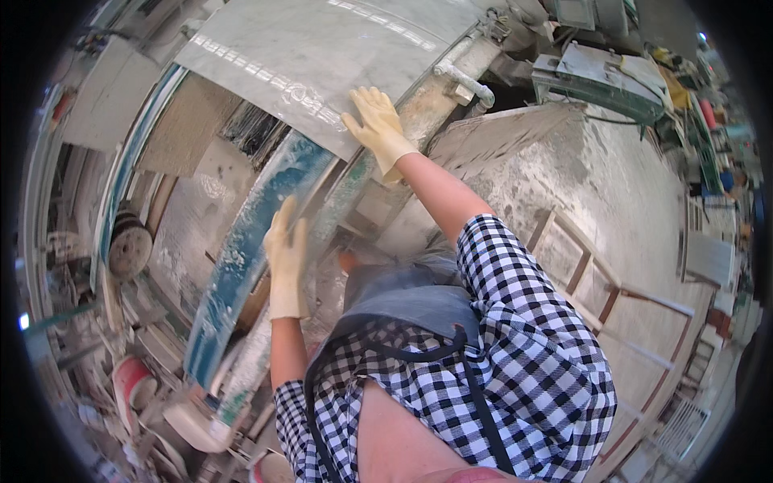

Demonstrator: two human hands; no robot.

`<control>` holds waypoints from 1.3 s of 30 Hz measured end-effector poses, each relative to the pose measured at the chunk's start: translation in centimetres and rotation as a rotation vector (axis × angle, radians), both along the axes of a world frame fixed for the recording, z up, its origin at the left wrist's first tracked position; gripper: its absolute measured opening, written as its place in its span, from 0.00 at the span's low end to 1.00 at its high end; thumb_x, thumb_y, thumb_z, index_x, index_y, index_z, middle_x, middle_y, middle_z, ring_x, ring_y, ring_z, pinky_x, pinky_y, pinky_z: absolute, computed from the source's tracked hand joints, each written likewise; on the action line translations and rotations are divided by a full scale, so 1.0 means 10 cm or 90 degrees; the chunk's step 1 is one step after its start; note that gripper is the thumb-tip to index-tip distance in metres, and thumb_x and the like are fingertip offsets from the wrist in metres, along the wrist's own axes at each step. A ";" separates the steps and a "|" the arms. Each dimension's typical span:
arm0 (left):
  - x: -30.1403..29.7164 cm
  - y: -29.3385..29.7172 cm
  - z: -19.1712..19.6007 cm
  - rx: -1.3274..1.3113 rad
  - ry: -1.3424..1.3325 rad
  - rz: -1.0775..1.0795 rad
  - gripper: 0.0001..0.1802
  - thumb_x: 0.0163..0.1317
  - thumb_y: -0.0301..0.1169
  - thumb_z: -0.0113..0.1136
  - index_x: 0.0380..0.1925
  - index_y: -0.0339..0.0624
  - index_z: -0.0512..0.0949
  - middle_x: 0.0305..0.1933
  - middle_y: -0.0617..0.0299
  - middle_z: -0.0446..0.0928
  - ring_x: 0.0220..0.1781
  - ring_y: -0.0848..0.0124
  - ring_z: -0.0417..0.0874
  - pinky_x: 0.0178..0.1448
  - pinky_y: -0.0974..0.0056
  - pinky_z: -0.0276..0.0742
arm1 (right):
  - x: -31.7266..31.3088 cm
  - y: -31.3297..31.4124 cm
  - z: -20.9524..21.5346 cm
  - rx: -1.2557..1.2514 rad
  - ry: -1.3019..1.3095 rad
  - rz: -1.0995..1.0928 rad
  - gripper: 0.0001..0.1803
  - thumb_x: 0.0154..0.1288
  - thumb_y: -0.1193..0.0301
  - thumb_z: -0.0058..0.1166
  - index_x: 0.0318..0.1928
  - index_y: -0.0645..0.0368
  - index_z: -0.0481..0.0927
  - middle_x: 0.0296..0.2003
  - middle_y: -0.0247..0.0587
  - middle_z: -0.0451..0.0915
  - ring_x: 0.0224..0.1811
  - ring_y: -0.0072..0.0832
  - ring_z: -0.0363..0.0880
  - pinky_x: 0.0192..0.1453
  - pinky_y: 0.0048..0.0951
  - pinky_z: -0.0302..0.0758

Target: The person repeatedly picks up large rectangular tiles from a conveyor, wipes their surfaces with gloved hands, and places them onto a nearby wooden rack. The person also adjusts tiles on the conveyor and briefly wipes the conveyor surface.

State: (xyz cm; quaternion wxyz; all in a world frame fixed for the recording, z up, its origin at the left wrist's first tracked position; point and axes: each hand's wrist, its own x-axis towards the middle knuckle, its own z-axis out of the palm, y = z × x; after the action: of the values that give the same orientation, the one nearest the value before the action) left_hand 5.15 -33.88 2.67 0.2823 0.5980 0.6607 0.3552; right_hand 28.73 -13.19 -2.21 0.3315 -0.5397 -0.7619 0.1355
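A grey-white polished stone slab (314, 60), marble-like with bright light reflections, lies across the machine bed ahead of me. My right hand (374, 125), in a pale yellow rubber glove, rests on the slab near its closest corner, fingers spread. My left hand (286, 245), gloved the same way, is held over the near edge of a wet blue rail (241, 253), apart from the slab. Its fingers are stretched out and slightly blurred, with nothing in them. Whether it touches the rail I cannot tell.
To the right of the slab runs a white pipe (467, 82). Beyond it stands a dusty green-sided metal box (600, 80). A wooden frame (616, 288) sits at the right. On the left are a round wheel (129, 245) and a red-and-white bucket (135, 386).
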 end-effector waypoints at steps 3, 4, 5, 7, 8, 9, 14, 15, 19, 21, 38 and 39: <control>0.14 0.24 -0.26 0.082 0.212 -0.114 0.33 0.70 0.37 0.64 0.72 0.38 0.71 0.72 0.40 0.74 0.77 0.44 0.70 0.81 0.48 0.63 | -0.02 0.00 -0.18 0.054 -0.017 -0.070 0.31 0.72 0.56 0.59 0.68 0.62 0.76 0.70 0.57 0.74 0.75 0.55 0.67 0.81 0.49 0.59; 0.21 0.32 -0.33 0.127 0.259 -0.151 0.34 0.70 0.38 0.63 0.73 0.39 0.70 0.74 0.40 0.72 0.79 0.43 0.68 0.82 0.47 0.59 | -0.04 0.01 -0.22 0.050 -0.026 -0.097 0.31 0.72 0.57 0.59 0.68 0.62 0.76 0.70 0.56 0.75 0.75 0.55 0.67 0.81 0.49 0.60; 0.28 0.39 -0.40 0.137 0.278 -0.166 0.35 0.70 0.38 0.63 0.74 0.38 0.69 0.75 0.39 0.70 0.79 0.43 0.66 0.83 0.45 0.57 | -0.07 0.01 -0.26 0.092 -0.011 -0.092 0.29 0.71 0.58 0.59 0.66 0.63 0.77 0.68 0.56 0.76 0.73 0.55 0.68 0.80 0.49 0.60; 0.36 0.56 -0.45 0.153 0.304 -0.189 0.35 0.71 0.39 0.61 0.75 0.36 0.67 0.76 0.38 0.69 0.79 0.42 0.65 0.84 0.43 0.52 | -0.14 0.03 -0.25 0.137 -0.003 -0.104 0.26 0.70 0.61 0.58 0.62 0.64 0.79 0.65 0.55 0.78 0.71 0.54 0.70 0.78 0.50 0.62; 0.41 0.63 -0.46 0.134 0.324 -0.208 0.35 0.72 0.39 0.59 0.75 0.35 0.66 0.76 0.37 0.68 0.79 0.42 0.65 0.84 0.42 0.52 | -0.17 0.03 -0.21 0.149 -0.025 -0.110 0.25 0.71 0.61 0.58 0.62 0.64 0.79 0.66 0.54 0.77 0.71 0.54 0.70 0.78 0.51 0.62; 0.45 0.66 -0.45 0.142 0.353 -0.228 0.35 0.72 0.39 0.58 0.75 0.34 0.66 0.76 0.37 0.67 0.80 0.41 0.64 0.84 0.41 0.51 | -0.19 0.02 -0.15 0.172 -0.051 -0.109 0.25 0.71 0.61 0.58 0.62 0.64 0.79 0.66 0.54 0.77 0.70 0.54 0.71 0.78 0.52 0.62; 0.46 0.56 -0.25 0.081 0.371 -0.247 0.36 0.72 0.39 0.56 0.75 0.31 0.65 0.77 0.36 0.65 0.81 0.42 0.61 0.85 0.38 0.46 | -0.23 -0.14 0.28 0.131 0.017 0.006 0.24 0.72 0.66 0.57 0.65 0.62 0.78 0.65 0.54 0.78 0.72 0.50 0.71 0.79 0.51 0.61; 0.46 0.55 -0.23 0.068 0.379 -0.247 0.36 0.72 0.38 0.56 0.75 0.31 0.64 0.78 0.36 0.64 0.81 0.42 0.60 0.86 0.38 0.45 | -0.23 -0.13 0.34 0.137 0.019 0.003 0.23 0.72 0.66 0.57 0.64 0.62 0.78 0.65 0.53 0.78 0.70 0.50 0.72 0.78 0.51 0.61; 0.44 0.62 -0.16 0.040 0.406 -0.236 0.37 0.70 0.36 0.57 0.76 0.31 0.63 0.80 0.39 0.61 0.84 0.45 0.57 0.87 0.39 0.42 | -0.28 -0.05 0.49 0.186 0.061 0.005 0.23 0.71 0.68 0.57 0.63 0.62 0.78 0.65 0.52 0.78 0.70 0.48 0.73 0.77 0.52 0.63; 0.37 0.66 -0.12 0.026 0.439 -0.258 0.37 0.70 0.35 0.57 0.76 0.29 0.62 0.80 0.40 0.62 0.83 0.44 0.57 0.86 0.38 0.43 | -0.34 -0.04 0.50 0.184 0.057 -0.017 0.24 0.71 0.68 0.58 0.64 0.62 0.78 0.65 0.52 0.78 0.71 0.48 0.73 0.78 0.53 0.63; -0.19 0.20 0.05 0.089 0.414 -0.286 0.34 0.70 0.29 0.56 0.74 0.26 0.64 0.78 0.36 0.64 0.81 0.38 0.61 0.85 0.36 0.46 | -0.89 -0.47 0.60 0.138 0.094 0.023 0.24 0.71 0.65 0.57 0.64 0.62 0.78 0.67 0.50 0.77 0.72 0.47 0.71 0.80 0.57 0.59; -0.22 0.22 0.04 0.089 0.419 -0.291 0.34 0.70 0.29 0.56 0.74 0.26 0.64 0.78 0.36 0.64 0.81 0.38 0.61 0.85 0.36 0.46 | -0.90 -0.46 0.60 0.140 0.123 -0.004 0.24 0.71 0.65 0.57 0.64 0.62 0.78 0.67 0.50 0.77 0.72 0.47 0.71 0.80 0.57 0.59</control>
State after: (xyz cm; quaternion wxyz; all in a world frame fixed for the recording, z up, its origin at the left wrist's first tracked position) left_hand 2.95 -31.71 3.12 0.0857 0.8289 0.5402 0.1172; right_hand 19.69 -17.79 3.81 0.4611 -0.4867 -0.7350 0.1016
